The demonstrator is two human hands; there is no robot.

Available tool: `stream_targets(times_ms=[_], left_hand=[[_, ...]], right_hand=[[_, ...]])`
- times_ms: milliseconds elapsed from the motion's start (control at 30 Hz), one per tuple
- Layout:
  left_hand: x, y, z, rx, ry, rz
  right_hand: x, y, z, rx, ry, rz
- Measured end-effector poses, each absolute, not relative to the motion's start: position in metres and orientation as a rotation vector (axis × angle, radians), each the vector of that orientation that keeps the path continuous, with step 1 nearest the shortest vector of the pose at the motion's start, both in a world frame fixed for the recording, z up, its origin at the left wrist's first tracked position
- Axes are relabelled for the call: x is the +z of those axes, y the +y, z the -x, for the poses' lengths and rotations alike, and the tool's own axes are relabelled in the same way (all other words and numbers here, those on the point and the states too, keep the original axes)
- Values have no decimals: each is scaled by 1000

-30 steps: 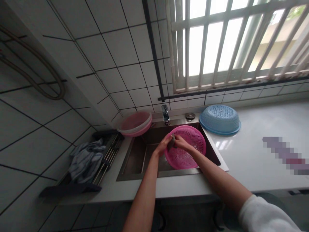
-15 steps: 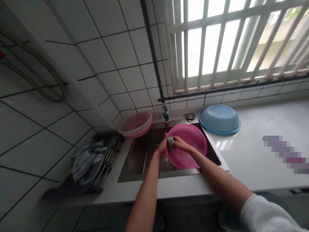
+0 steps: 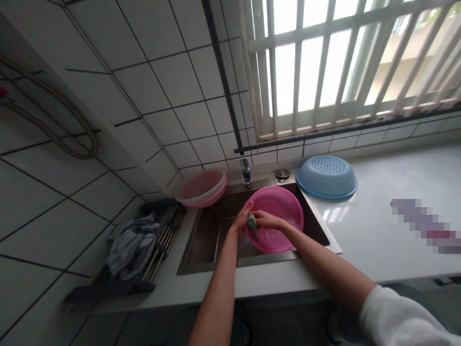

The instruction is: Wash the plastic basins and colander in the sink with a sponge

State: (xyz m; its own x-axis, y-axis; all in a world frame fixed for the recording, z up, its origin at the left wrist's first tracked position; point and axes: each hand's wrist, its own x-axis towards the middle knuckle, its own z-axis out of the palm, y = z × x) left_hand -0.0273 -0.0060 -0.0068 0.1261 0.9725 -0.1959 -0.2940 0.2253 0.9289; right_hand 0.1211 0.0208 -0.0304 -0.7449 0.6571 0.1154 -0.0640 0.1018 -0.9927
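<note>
A pink perforated plastic basket (image 3: pixel 279 211) is held tilted over the steel sink (image 3: pixel 205 240). My left hand (image 3: pixel 240 220) grips its left rim, fingers curled over the edge. My right hand (image 3: pixel 264 220) is closed on a small grey-green scrubbing sponge (image 3: pixel 251 221) pressed against the basket's inner left side. Both forearms reach in from the bottom of the view.
A tap (image 3: pixel 246 171) stands behind the sink. A pink bowl stack (image 3: pixel 201 188) sits at the sink's back left. A blue basket (image 3: pixel 327 178) lies upside down on the white counter (image 3: pixel 374 226). A grey cloth (image 3: pixel 131 245) lies on a dish rack (image 3: pixel 158 240).
My right hand with the sponge has slid down along the basket's left rim. The basket has tipped slightly and sits a little lower in the sink.
</note>
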Motion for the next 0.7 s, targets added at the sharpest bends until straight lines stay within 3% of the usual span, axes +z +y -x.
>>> stream_targets(times_ms=[133,233,500,700], left_hand=[[0,-8,17,1099,864,-888],[4,-11,13,1038,760,-901],[0,-9,26,1113,970,-950],[2,-8,19,1117,858,-958]], right_hand=[[-23,37,-132,1380,-1370,809],[-19,43,-142,1263,-1329,843],[-43,25,-129,1768,-2070,606],[-31,42,-136,1214,-1501,852]])
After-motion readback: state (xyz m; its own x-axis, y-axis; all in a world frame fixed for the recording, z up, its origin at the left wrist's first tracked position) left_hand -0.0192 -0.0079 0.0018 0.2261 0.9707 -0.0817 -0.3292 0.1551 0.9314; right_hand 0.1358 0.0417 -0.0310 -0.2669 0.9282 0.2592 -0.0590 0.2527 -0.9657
